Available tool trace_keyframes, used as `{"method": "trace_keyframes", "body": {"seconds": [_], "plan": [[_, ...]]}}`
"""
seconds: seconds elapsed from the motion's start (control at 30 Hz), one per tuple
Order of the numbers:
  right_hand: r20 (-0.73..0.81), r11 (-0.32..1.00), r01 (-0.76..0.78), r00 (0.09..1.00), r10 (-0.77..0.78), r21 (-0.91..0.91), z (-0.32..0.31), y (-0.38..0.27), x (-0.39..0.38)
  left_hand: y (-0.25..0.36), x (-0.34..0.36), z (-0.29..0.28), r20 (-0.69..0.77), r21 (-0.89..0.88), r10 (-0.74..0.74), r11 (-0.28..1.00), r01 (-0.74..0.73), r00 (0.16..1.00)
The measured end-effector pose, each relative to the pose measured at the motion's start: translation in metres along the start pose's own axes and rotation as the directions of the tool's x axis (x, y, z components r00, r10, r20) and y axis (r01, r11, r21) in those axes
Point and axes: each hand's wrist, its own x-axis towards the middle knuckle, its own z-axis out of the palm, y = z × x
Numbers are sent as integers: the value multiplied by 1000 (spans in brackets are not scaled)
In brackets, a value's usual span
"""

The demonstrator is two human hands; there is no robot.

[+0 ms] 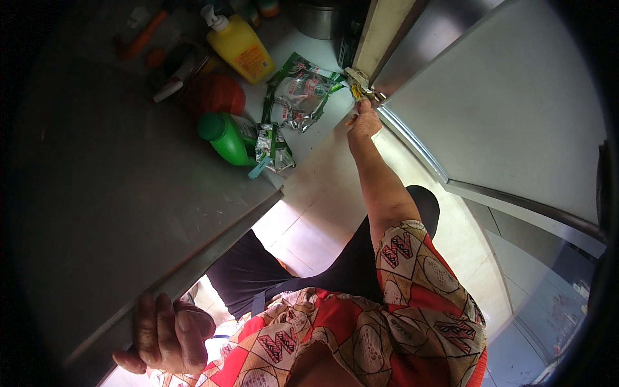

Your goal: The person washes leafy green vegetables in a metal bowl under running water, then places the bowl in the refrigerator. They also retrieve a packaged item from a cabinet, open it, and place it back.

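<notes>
My right hand [365, 121] reaches ahead to the corner beside the cabinet's hinge. Its fingers are closed at a small crumpled yellow-and-white thing [358, 87], whose kind I cannot make out. At the lower left, my left hand [169, 332] has its fingers bent over the edge of a dark grey panel [129, 213]. Left of my right hand, a clear plastic packet with green edges [300, 93] lies on the white shelf [316, 138]. A smaller foil packet [274, 148], with a light-blue clip [259, 168] on it, sits nearer to me.
A green bottle [229, 138] leans beside the foil packet, with a red container [222, 95] behind. Farther back stand a yellow pump bottle [242, 51] and a metal pot [316, 19]. On the right, an open white cabinet door [509, 122] swings out over the tiled floor [322, 180].
</notes>
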Motion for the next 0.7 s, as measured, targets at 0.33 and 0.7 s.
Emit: {"method": "trace_keyframes", "body": {"seconds": [0.33,0.7], "plan": [[34,986,55,998,-61,156,7,8,5,-1,-5,-6,2,-87,23,996,-22,1000],[-31,987,64,998,-60,148,12,5,0,-1,-3,-1,-53,-121,24,992,-30,998]]}}
